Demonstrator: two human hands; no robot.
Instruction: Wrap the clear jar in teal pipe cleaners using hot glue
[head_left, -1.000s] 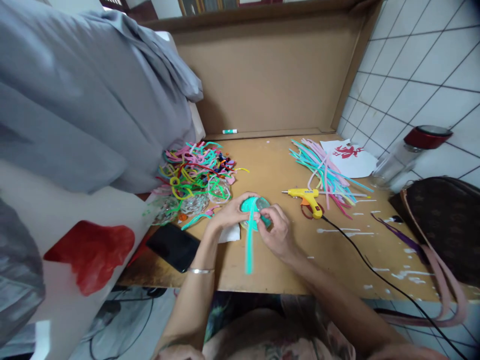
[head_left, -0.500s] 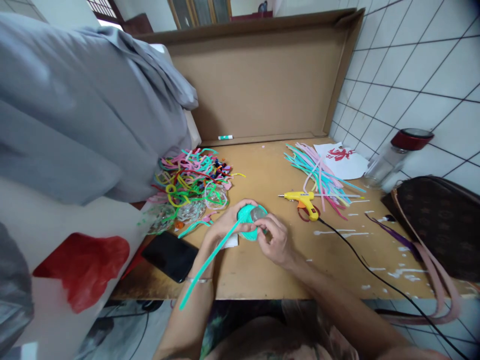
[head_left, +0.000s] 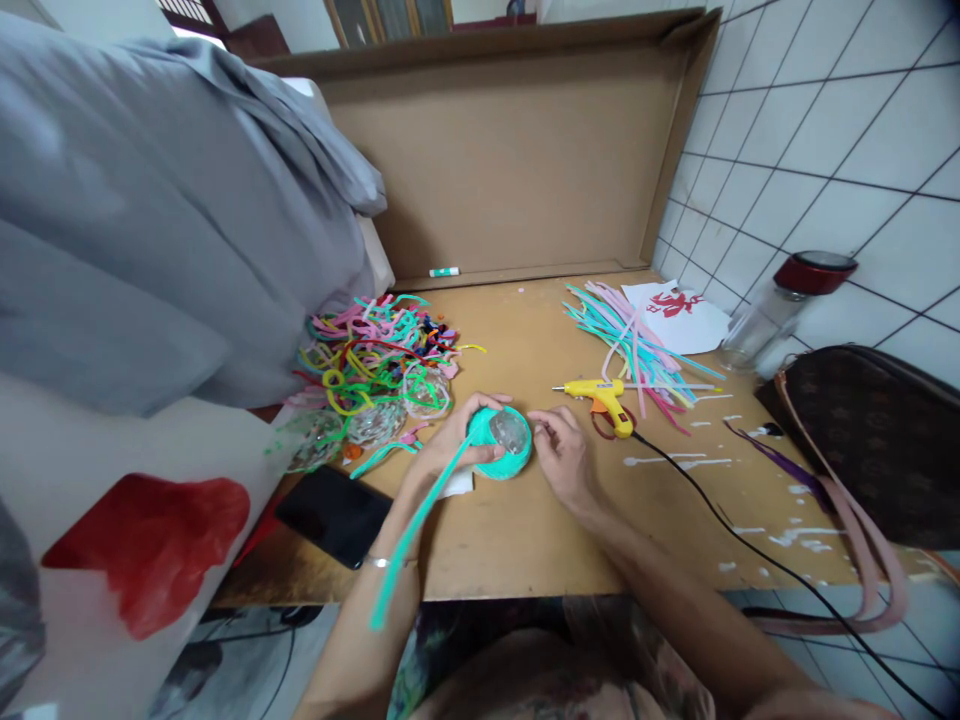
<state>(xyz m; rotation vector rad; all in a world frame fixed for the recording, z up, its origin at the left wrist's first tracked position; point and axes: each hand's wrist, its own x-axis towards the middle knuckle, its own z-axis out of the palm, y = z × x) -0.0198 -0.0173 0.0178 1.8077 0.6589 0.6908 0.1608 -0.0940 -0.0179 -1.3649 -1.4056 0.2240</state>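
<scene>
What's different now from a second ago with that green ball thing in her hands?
The right hand has let go of the teal-wrapped ball and drawn slightly aside. The loose teal strip swung from straight down to over the left wrist. The left hand still holds the ball; the glue gun stayed put.

Nothing really readable from where I'm standing. The white paper sheet by the tiled wall has a red printed mark, but it's too small to make out. The yellow glue gun shows no legible brand either.
</scene>
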